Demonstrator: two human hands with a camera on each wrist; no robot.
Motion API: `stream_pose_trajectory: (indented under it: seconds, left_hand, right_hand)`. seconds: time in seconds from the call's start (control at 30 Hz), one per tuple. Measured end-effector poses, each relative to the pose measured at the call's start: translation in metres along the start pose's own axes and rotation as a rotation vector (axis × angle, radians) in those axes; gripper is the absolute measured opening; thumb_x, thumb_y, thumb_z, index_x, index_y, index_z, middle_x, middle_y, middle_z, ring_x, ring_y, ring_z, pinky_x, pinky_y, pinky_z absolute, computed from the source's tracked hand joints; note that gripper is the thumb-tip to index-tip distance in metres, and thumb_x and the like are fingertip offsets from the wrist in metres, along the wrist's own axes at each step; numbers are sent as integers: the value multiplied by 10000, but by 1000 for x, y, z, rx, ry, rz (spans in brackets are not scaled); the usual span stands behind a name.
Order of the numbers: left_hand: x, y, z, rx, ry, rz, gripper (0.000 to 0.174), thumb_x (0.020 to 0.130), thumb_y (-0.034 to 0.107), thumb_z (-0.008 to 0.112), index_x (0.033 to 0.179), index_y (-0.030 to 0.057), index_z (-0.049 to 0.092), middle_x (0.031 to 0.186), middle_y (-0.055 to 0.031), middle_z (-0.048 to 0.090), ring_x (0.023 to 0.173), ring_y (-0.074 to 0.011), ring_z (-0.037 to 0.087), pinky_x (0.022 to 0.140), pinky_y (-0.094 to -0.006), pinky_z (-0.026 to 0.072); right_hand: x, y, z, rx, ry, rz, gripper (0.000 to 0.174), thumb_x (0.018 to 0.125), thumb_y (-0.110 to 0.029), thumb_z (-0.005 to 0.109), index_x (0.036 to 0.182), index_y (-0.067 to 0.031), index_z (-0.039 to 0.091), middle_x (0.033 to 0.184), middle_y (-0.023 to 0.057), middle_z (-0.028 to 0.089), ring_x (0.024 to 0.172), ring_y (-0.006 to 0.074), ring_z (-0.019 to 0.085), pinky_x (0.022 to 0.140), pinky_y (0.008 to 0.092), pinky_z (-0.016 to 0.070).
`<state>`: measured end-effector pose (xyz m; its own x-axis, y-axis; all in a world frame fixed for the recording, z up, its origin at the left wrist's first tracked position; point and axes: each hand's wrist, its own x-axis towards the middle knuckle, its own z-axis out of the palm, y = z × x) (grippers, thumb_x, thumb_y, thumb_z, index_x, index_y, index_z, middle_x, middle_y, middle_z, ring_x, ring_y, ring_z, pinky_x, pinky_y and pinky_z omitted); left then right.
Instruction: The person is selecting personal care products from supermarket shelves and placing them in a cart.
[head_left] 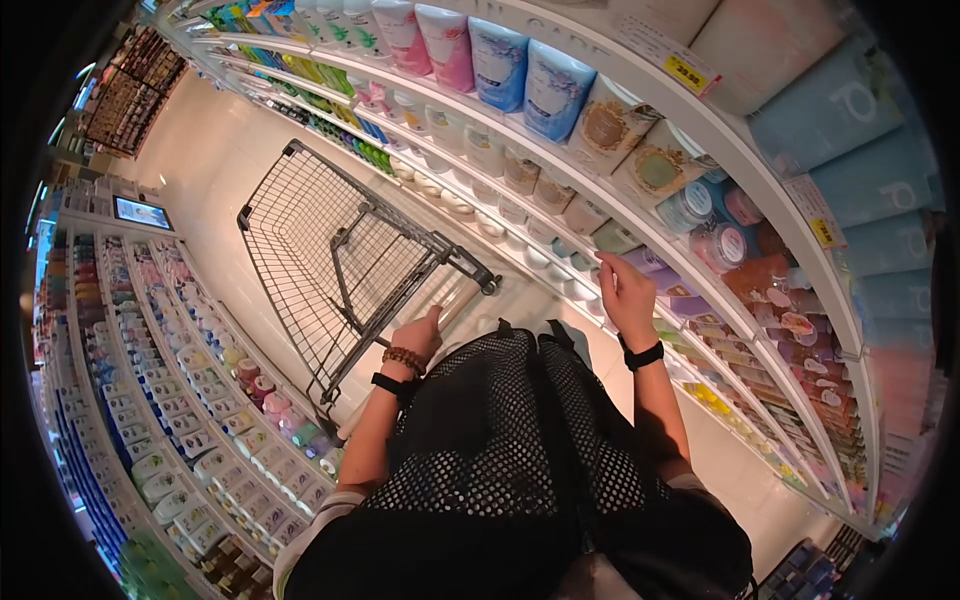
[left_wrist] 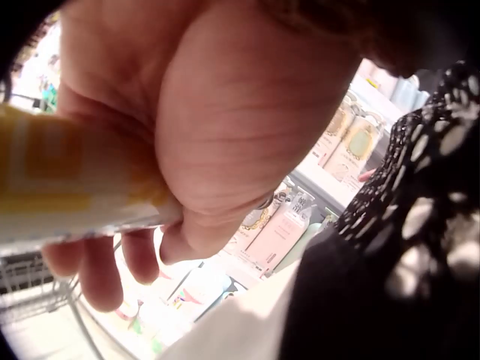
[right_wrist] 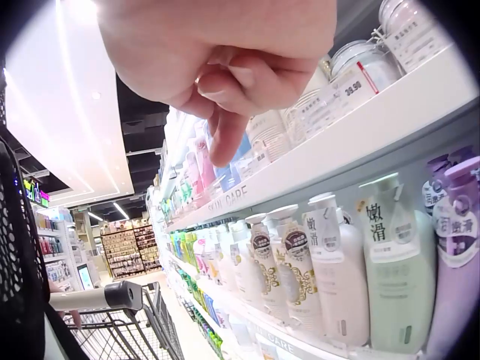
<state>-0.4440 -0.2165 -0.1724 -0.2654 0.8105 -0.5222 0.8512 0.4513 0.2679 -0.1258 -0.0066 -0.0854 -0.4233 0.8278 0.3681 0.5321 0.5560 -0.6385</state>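
My left hand (head_left: 415, 338) grips the handle bar (right_wrist: 90, 298) of a wire shopping cart (head_left: 310, 235). Seen from the left wrist, the bar (left_wrist: 67, 176) shows yellow and white print, with the fingertips (left_wrist: 101, 277) coming out beneath it. My right hand (head_left: 627, 297) is raised beside the right-hand shelves, holding nothing. Its index finger (right_wrist: 227, 139) points out while the other fingers bend loosely toward the palm. Nearest to it are pump bottles (right_wrist: 334, 270) in white and a green one (right_wrist: 394, 262) on the shelf, with clear jars (right_wrist: 364, 64) one shelf higher.
Long shelves of toiletries line both sides, with pink pouches (head_left: 443, 48) and blue pouches (head_left: 555, 90) on the right. Small bottles fill the left shelves (head_left: 190, 400). A screen (head_left: 142, 213) stands at the left shelf's end. A black mesh bag (head_left: 500, 430) covers my front.
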Motion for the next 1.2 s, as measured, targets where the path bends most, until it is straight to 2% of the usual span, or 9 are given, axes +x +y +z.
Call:
stream_pose_trajectory:
  seconds: [0.1, 0.33, 0.4, 0.5, 0.6, 0.83, 0.97, 1.03, 1.2]
  left_hand:
    - [10, -15, 2, -106, 24, 69, 456, 853, 182, 647, 1268, 131, 468, 827, -224, 693, 797, -447, 677, 692, -552, 532]
    - [29, -42, -17, -129, 86, -74, 410, 849, 203, 677, 1191, 112, 472, 795, -216, 683, 800, -443, 676, 689, -541, 534]
    - [33, -56, -28, -132, 110, -123, 418, 835, 207, 691, 1187, 104, 488, 793, -211, 686, 798, -436, 678, 690, -537, 537]
    - [43, -68, -51, -151, 155, -171, 389, 812, 212, 699, 1148, 89, 545, 807, -210, 692, 776, -426, 678, 697, -520, 548]
    - [52, -101, -72, -130, 214, -217, 299, 825, 234, 706, 1075, 108, 601, 788, -175, 703, 770, -392, 686, 701, -503, 558]
    - [78, -201, -125, -192, 323, -144, 215, 814, 244, 657, 997, 132, 662, 732, -166, 688, 727, -391, 678, 683, -503, 557]
    - [103, -271, -159, -194, 331, -133, 213, 780, 206, 669, 972, 114, 666, 749, -182, 679, 740, -406, 668, 705, -505, 551]
    - [117, -304, -183, -184, 309, -134, 218, 784, 208, 668, 978, 111, 665, 750, -190, 679, 747, -413, 669, 710, -511, 552]
    - [161, -379, -231, -151, 253, -251, 237, 806, 242, 675, 1001, 111, 696, 776, -212, 691, 784, -421, 682, 727, -515, 562]
  right_hand:
    - [3, 3, 15, 3, -63, 47, 178, 919, -93, 637, 1065, -94, 740, 879, 128, 741, 671, 284, 703, 595, 348, 536]
    - [22, 6, 40, 87, -297, 162, 184, 928, -119, 635, 1071, -87, 746, 840, 123, 734, 501, 224, 585, 522, 322, 470]
    - [36, 7, 60, 97, -384, 196, 184, 929, -129, 636, 1073, -82, 741, 874, 130, 739, 575, 255, 647, 565, 336, 504]
    - [68, -3, 87, 130, -425, -95, 173, 942, -123, 631, 1089, -85, 715, 951, 141, 740, 827, 334, 713, 701, 386, 559]
    - [107, -26, 115, 160, -472, -180, 173, 941, -113, 632, 1093, -83, 709, 953, 143, 739, 817, 331, 712, 700, 385, 559]
    - [170, -85, 202, 116, -523, -69, 162, 932, -113, 639, 1064, -84, 729, 935, 138, 741, 805, 328, 714, 683, 382, 554]
    - [205, -134, 276, 92, -454, -114, 176, 933, -116, 640, 1083, -89, 727, 927, 128, 738, 715, 316, 690, 642, 371, 538]
    - [228, -164, 310, 43, -387, 0, 190, 939, -117, 639, 1109, -91, 719, 950, 107, 734, 591, 254, 631, 585, 341, 507]
    - [288, -229, 363, 50, -129, 124, 244, 948, -111, 638, 1187, -84, 683, 1060, 87, 712, 534, 171, 561, 551, 298, 477]
